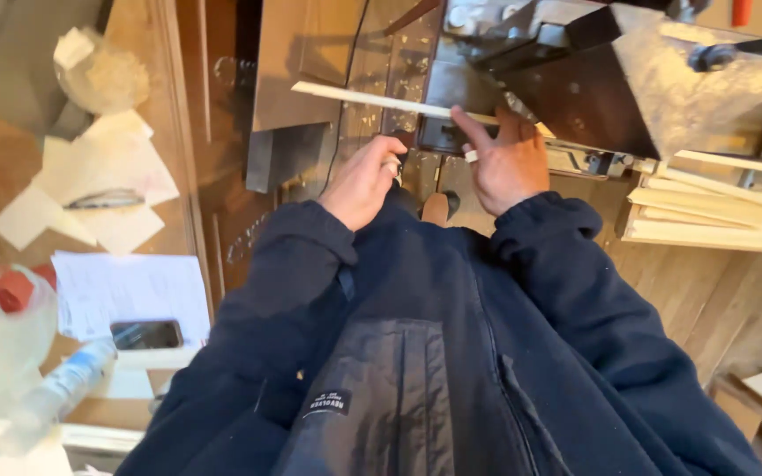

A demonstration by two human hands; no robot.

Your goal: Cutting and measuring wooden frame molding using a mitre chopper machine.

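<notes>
A long thin pale wooden strip lies across the bed of a dark metal machine. My right hand rests on the strip's right part, index finger stretched along it, a white ring or tape on one finger. My left hand is curled into a fist just below the strip, near a dark knob or handle that it mostly hides; whether it grips that I cannot tell. Both arms wear dark navy sleeves.
A stack of similar pale wooden strips lies at the right. Wood shavings cover the machine's right side. At the left, a bench holds papers, a phone, a red-capped bottle and a tube.
</notes>
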